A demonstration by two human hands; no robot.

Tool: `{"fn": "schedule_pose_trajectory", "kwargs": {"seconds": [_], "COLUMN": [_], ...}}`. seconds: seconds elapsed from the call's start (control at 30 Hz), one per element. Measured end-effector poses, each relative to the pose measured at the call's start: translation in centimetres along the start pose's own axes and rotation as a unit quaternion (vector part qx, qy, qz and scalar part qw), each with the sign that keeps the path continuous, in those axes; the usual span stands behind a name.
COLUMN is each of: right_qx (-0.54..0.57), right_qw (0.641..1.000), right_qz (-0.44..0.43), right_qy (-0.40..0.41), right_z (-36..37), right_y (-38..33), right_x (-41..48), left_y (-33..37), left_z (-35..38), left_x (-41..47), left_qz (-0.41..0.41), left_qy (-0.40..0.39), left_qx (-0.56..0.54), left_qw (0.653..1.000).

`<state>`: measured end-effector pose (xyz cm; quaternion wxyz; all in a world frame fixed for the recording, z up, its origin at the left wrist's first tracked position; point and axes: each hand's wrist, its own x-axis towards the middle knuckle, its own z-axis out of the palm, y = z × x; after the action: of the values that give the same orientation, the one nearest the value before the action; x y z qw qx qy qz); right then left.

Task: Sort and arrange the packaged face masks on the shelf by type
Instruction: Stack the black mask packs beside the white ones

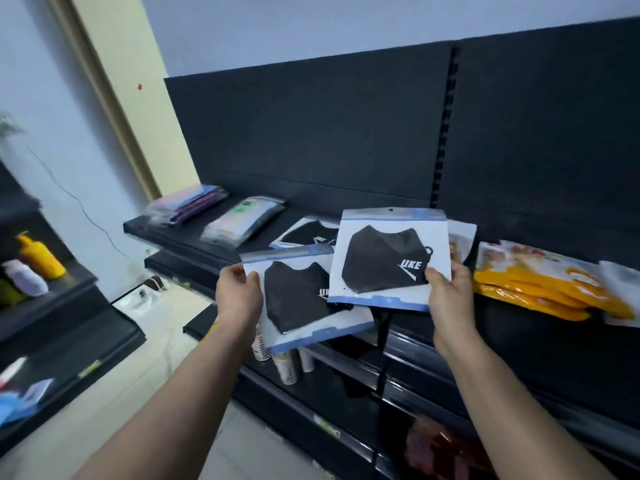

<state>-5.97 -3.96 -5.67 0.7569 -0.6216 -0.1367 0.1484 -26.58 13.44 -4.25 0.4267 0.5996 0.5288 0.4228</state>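
Right now my left grip (239,292) pinches the left edge of one black mask packet (301,299), thumb on top, just in front of the shelf (187,233). My right grip (446,299) pinches the lower right corner of a second black mask packet (384,258), which overlaps the first one's upper right corner. A third black packet (306,233) lies on the shelf behind them. Purple packets (188,202) and pale packets (242,220) sit toward the shelf's left end, yellow packets (540,289) toward its right.
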Motion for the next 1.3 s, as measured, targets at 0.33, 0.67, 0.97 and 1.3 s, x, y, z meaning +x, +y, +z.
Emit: {"fn": "schedule_pose_trajectory", "kwargs": {"seconds": [0.33, 0.67, 0.97, 1.3], "right_qx": [0.005, 0.017, -0.086, -0.291], "right_qw": [0.999, 0.993, 0.996, 0.954], "right_qz": [0.0, -0.035, 0.014, 0.0], "right_qy": [0.048, 0.111, 0.035, 0.078], "right_z": [6.3, 8.7, 13.0, 21.2], "right_y": [0.4, -0.9, 2.4, 4.2], "right_x": [2.6, 9.6, 12.0, 11.2], "left_y": [0.0, 2.7, 1.3, 2.9], "left_z": [1.0, 9.8, 14.5, 11.9], "left_x": [8.1, 19.2, 25.1, 27.5], "left_qz": [0.009, 0.053, 0.092, 0.309], "left_qy": [-0.041, -0.099, -0.115, -0.266], "left_qx": [0.036, 0.064, 0.172, 0.206], "left_qw": [0.998, 0.992, 0.974, 0.89]}}
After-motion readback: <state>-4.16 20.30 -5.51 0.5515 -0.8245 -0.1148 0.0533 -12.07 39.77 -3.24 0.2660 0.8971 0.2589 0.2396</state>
